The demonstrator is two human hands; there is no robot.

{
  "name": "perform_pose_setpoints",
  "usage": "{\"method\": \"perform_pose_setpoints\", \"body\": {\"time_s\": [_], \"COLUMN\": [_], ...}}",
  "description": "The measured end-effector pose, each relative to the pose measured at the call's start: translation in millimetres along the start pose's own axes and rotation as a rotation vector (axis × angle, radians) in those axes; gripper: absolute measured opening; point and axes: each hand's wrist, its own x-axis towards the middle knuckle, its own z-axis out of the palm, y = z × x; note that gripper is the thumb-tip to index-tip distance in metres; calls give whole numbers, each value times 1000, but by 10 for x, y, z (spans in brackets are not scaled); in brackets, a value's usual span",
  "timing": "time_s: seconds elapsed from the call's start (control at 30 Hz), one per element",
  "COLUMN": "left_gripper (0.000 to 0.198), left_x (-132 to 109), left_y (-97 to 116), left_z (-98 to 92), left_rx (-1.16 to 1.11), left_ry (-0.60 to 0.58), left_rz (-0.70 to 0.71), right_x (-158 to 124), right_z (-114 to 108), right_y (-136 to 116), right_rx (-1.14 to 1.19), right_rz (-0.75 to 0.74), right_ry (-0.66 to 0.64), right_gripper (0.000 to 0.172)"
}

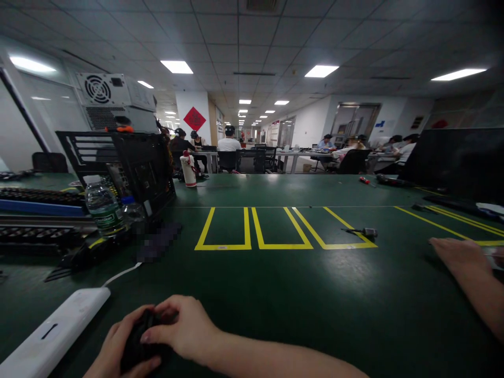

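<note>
Risk first, from the left: the white cable (122,273) of the white elongated unit (55,328) lies loose on the near-left of the counter (315,315), just left of the hands. In my judgement a sideways sweep of the left forearm could snag it and drag the unit. Further back on the left, a water bottle (103,207) stands upright beside the open black computer case (144,168) and the stacked keyboards (39,197). A knock would likely tip it against the electronics, though its cap appears to be on. The dark object (138,344) is small and held close to the near edge of the counter, so a loosened grip could let it drop off. Left hand (112,352): curled around the dark object from below and the left, fingers closed on it. Right hand (185,325): reaching across from the right, fingers bent over the top of the same object and gripping it. The object is mostly covered and cannot be identified. Yellow marked boxes (275,231) lie beyond at mid-counter, with a screwdriver (362,231) on the rightmost outline. At the far right a third hand (452,254), seemingly another person's, rests flat and open on the counter, well apart from the held object, with nothing visible in it.
</note>
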Motion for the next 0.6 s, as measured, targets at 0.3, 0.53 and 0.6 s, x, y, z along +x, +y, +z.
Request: {"method": "perform_pose_setpoints", "body": {"time_s": [0.3, 0.53, 0.6], "left_gripper": [61, 62, 63], "left_x": [691, 1096, 1172], "left_y": [842, 1376, 1456], "left_z": [595, 1068, 1119], "left_rx": [-135, -153, -143], "left_ry": [-278, -383, -414], "left_rz": [52, 364, 448], "right_x": [-197, -335, -357], "right_z": [-977, -1777, -1894], "right_y": [-46, 149, 233], "right_rx": [220, 308, 271], "right_rz": [-22, -45, -97], "right_ry": [161, 240, 273], "right_gripper": [24, 32, 32]}}
